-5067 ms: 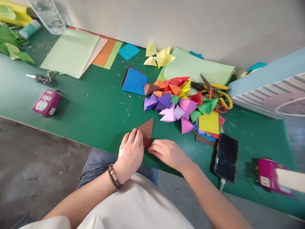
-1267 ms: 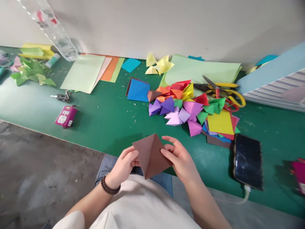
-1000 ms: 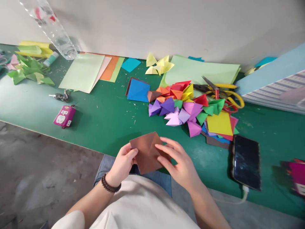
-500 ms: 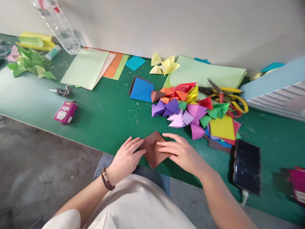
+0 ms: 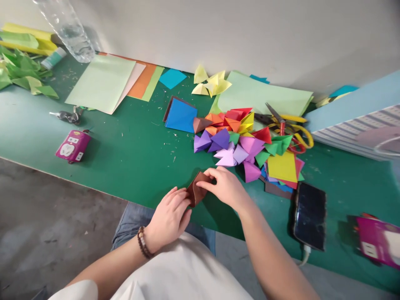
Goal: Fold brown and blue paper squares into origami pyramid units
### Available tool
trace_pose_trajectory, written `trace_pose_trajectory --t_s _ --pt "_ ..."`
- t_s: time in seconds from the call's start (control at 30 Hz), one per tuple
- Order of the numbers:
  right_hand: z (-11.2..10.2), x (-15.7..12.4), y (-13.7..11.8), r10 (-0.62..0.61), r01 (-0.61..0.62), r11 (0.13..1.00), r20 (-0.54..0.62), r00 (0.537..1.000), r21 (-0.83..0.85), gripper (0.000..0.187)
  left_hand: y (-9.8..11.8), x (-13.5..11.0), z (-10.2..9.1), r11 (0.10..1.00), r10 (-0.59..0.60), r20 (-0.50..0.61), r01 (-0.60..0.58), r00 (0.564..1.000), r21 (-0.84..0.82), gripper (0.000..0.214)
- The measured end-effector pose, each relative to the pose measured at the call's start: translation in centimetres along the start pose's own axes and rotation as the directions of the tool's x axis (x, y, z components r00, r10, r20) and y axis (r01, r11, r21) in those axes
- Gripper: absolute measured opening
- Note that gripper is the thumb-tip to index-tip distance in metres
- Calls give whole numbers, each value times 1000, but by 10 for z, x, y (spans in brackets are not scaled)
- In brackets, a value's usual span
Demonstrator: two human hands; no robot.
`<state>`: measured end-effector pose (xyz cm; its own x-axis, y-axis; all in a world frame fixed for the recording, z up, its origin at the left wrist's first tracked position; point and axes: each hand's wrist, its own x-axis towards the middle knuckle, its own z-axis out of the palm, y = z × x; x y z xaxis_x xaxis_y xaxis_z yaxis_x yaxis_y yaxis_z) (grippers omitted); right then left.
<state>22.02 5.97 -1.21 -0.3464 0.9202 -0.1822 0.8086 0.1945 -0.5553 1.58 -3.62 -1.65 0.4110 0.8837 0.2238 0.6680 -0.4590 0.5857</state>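
A folded brown paper (image 5: 196, 191) lies on the green table (image 5: 131, 154) near its front edge. My right hand (image 5: 225, 187) pinches its upper right part and bends it over. My left hand (image 5: 170, 214) touches the paper's lower left edge with its fingertips, fingers held together. A heap of folded coloured paper pieces (image 5: 240, 139) lies just beyond my right hand.
A blue paper square (image 5: 180, 116), light green sheets (image 5: 100, 81), scissors (image 5: 283, 123), a black phone on a cable (image 5: 309, 216), a plastic bottle (image 5: 68, 27), keys (image 5: 67, 116) and two magenta boxes (image 5: 72, 146) lie about. A wall runs behind the table.
The brown paper went from a flat triangle to being lifted and opened, then laid down as a diamond; now my right hand has folded it smaller. The view has shifted slightly.
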Motion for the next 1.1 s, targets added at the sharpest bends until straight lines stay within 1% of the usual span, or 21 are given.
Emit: trace_pose_trajectory --t_s 0.07,0.1,0.17,0.23,0.27,0.3,0.4,0.47,0.53,0.6,0.77,0.9,1.0,1.1 --pt "1 0 -3 -26 26 999 -17 1000 -32 23 1 7 -4 998 -53 -46 52 998 -35 31" --pt "1 -1 -4 -37 36 999 -23 999 -40 22 2 11 -7 998 -57 -48 56 997 -21 35" --pt "2 -2 -4 -47 45 998 -45 998 -54 22 4 17 -10 998 -5 10 4 1000 57 41" --pt "3 -3 -4 -50 45 997 -68 996 -66 22 7 21 -11 989 55 96 -67 994 132 41" --pt "4 -4 -4 -47 42 997 -74 996 -69 22 8 22 -11 985 59 120 -77 991 154 40" --pt "4 -4 -4 -43 37 997 -78 996 -68 22 8 22 -10 984 42 125 -63 991 169 37" --pt "5 -4 -3 -40 35 997 -88 995 -63 21 8 19 -7 983 -14 90 -3 996 185 28" --pt "7 -3 -3 -56 49 996 -95 994 -75 22 6 17 -4 979 8 69 -21 998 201 25" --pt "8 -3 -2 -78 68 993 -100 992 -102 23 6 15 -1 969 56 68 -71 996 235 24" --pt "10 -2 -3 -90 77 989 -104 990 -127 24 7 15 1 956 76 95 -100 993 277 25" --pt "10 -3 -6 -89 71 986 -118 989 -151 21 19 14 5 919 43 223 -126 974 374 39" --pt "11 -4 -7 -74 55 985 -116 990 -161 20 27 12 10 890 73 258 -180 963 418 48" --pt "12 -4 -7 -74 50 982 -122 990 -183 22 29 10 13 892 41 284 -163 958 421 54" --pt "12 -3 -6 -71 44 978 -131 989 -203 24 28 9 15 889 26 304 -161 952 428 55"
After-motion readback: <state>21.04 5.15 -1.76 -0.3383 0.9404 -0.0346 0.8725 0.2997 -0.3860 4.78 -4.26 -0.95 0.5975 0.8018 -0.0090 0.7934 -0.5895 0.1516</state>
